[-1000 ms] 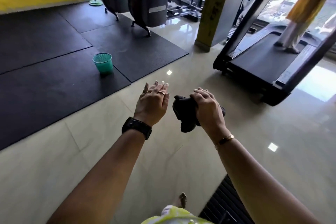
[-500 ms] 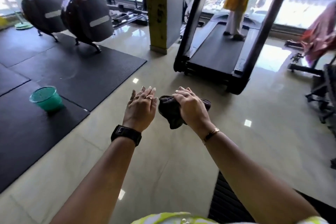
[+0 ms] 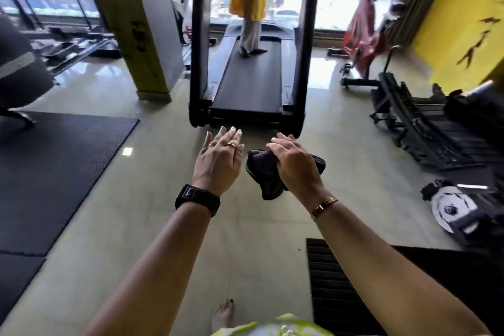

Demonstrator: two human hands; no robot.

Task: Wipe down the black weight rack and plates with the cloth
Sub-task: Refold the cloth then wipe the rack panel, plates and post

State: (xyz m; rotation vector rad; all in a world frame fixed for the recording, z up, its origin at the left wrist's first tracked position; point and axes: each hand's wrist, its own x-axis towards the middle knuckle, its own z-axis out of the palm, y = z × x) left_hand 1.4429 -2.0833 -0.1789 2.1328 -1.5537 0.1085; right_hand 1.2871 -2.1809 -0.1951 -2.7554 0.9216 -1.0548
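My right hand [image 3: 296,165] is closed over a bunched dark cloth [image 3: 266,174], held out at arm's length above the tiled floor. Just left of it, my left hand [image 3: 219,161] is held out with fingers spread and holds nothing. A black weight rack [image 3: 414,128] with rows of dark plates stands low on the floor at the right, well away from both hands. Nearer, at the right edge, lies a black-and-white plate [image 3: 452,210].
A treadmill [image 3: 245,84] stands straight ahead with a person in yellow walking on it. A yellow-and-white pillar [image 3: 141,38] is to its left. Black rubber mats [image 3: 54,166] cover the floor on the left. A ribbed black mat [image 3: 335,289] lies at the lower right.
The view has swung to the right: the green bin and round machines have slid out of view, and the weight rack has come in on the right. Both hands keep the same pose.
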